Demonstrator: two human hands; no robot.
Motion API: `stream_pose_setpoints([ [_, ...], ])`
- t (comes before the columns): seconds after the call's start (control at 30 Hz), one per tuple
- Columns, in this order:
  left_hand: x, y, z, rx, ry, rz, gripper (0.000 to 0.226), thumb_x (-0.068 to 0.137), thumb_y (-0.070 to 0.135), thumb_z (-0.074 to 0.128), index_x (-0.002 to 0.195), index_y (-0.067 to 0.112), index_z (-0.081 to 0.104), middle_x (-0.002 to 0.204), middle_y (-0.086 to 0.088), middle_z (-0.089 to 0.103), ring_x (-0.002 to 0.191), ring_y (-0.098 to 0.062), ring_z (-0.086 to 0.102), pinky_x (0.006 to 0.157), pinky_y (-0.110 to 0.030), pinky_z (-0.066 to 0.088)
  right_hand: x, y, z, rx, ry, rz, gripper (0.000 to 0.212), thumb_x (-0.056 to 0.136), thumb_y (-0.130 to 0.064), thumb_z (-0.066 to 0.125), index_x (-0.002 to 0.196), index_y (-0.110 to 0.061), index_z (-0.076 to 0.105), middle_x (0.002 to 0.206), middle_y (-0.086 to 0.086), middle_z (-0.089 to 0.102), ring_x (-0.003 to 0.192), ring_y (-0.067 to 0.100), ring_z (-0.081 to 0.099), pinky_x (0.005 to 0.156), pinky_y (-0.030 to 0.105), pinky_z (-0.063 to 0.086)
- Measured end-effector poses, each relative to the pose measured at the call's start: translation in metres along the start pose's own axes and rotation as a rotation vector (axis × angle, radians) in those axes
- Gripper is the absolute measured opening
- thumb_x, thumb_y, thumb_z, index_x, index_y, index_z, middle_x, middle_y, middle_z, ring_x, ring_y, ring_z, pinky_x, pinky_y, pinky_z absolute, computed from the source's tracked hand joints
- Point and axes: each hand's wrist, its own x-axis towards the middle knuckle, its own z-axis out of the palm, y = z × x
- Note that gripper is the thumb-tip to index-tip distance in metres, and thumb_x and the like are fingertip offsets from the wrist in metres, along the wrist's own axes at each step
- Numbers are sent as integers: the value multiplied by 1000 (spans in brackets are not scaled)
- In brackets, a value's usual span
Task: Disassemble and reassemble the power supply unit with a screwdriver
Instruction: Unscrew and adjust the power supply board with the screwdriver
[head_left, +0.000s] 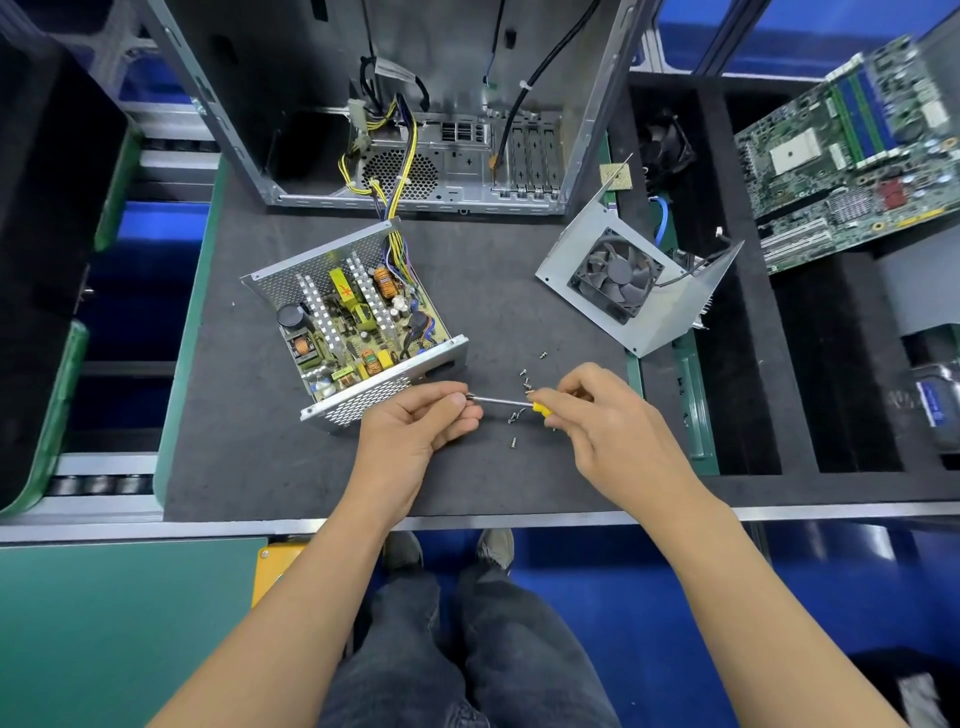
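The opened power supply unit lies on the dark mat with its circuit board showing. Its metal cover with the fan lies apart to the right. My right hand grips the yellow handle of a screwdriver, held level above the mat. My left hand pinches the tip of its metal shaft, just in front of the unit's perforated front wall. Several loose screws lie on the mat under and around the shaft.
An empty computer case stands behind the unit, yellow cables running from it into the unit. A motherboard lies at the far right over black foam compartments. The mat's front edge is near my arms.
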Motion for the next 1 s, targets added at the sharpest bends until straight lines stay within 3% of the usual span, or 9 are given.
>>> stream_pose_setpoints([
  [0.13,2,0,-4,119,-4,34,17,89,0,66,88,12,79,81,-14,75,77,-21,73,73,-23,58,1,2,-1,18,-32,20,26,93,-5,64,114,-15,74,94,3,62,80,23,60,62,39,54],
  [0.3,1,1,-1,56,-12,10,16,85,11,68,99,2,71,78,-7,72,73,-16,68,71,-22,56,-1,2,6,215,-62,158,24,98,-18,59,118,-20,72,93,-5,63,79,19,61,75,41,52],
  [0.4,-1,-3,3,-6,26,-16,12,90,8,64,99,3,70,74,-2,70,69,-12,65,66,-20,54,-6,-4,13,367,-92,278,19,98,-23,59,111,-27,72,89,-14,65,75,7,60,77,29,51],
  [0.53,-4,-6,9,-143,57,-80,19,80,16,69,95,5,73,75,-1,68,66,-9,61,61,-19,51,-18,-12,21,505,-119,377,13,94,-26,63,104,-31,72,91,-16,63,80,6,60,71,11,43],
  [0.7,-2,-7,18,-192,116,-138,15,82,13,71,95,5,75,75,-1,68,62,-7,59,57,-19,49,-27,-24,35,550,-25,455,19,89,-20,70,106,-30,72,93,-7,58,84,5,57,73,7,41],
  [0.77,1,-5,20,-170,159,-158,10,89,8,68,96,3,73,74,-1,67,61,-7,59,55,-18,49,-28,-31,43,585,23,497,20,89,-19,71,106,-30,71,92,-7,60,82,5,58,74,10,44],
  [0.9,6,2,26,-116,231,-187,8,91,8,69,92,2,74,68,-3,67,54,-7,57,47,-16,45,-28,-40,55,685,82,573,17,91,-21,68,106,-28,70,96,-6,62,84,16,65,81,33,55],
  [1.0,9,7,30,-113,249,-196,6,91,7,69,90,2,73,66,-3,66,53,-7,57,47,-17,46,-26,-44,61,724,105,608,15,92,-21,68,105,-29,70,97,-7,61,84,17,66,78,38,57],
])
